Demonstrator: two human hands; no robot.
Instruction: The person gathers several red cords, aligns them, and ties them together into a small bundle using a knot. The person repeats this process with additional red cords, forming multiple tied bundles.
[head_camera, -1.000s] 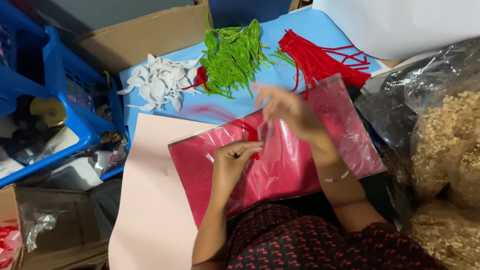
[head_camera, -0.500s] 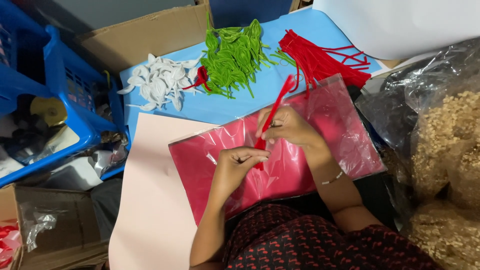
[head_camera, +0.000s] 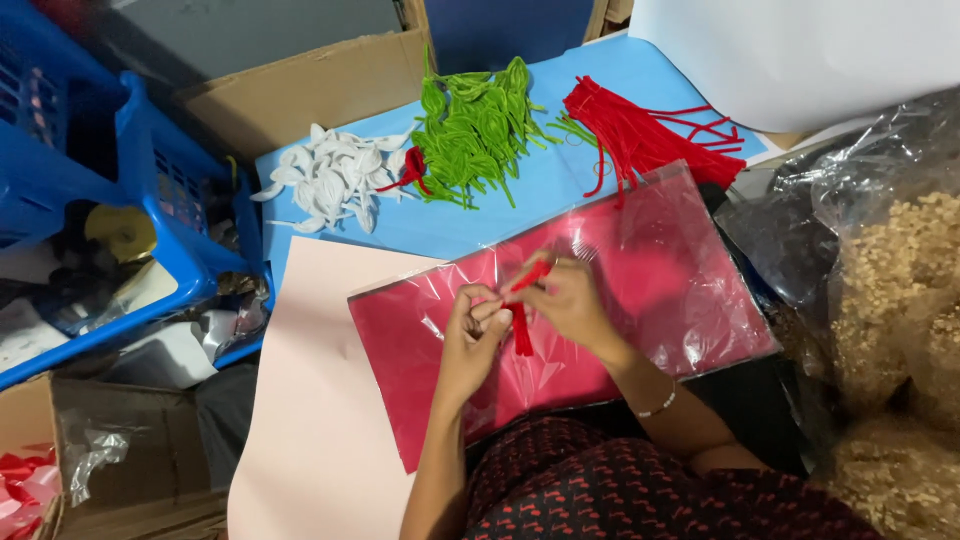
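My left hand (head_camera: 472, 335) and my right hand (head_camera: 567, 300) meet over a red sheet in a clear plastic bag (head_camera: 640, 300) on my lap. Both pinch a short red fuzzy stem (head_camera: 522, 315), bent between the fingertips, its lower end hanging down. Farther out on a blue sheet (head_camera: 480, 215) lie a bundle of red stems (head_camera: 640, 135), a heap of green leaf pieces (head_camera: 475, 125) and a heap of white petal pieces (head_camera: 335, 180).
A pale pink sheet (head_camera: 320, 400) lies under the red bag at the left. Blue plastic crates (head_camera: 150, 230) and cardboard boxes (head_camera: 310, 85) stand on the left. On the right, clear bags (head_camera: 890, 290) hold beige dried material.
My right hand has come down from the raised position to meet the left. The red stem, earlier pointing up and away, now is folded between both hands.
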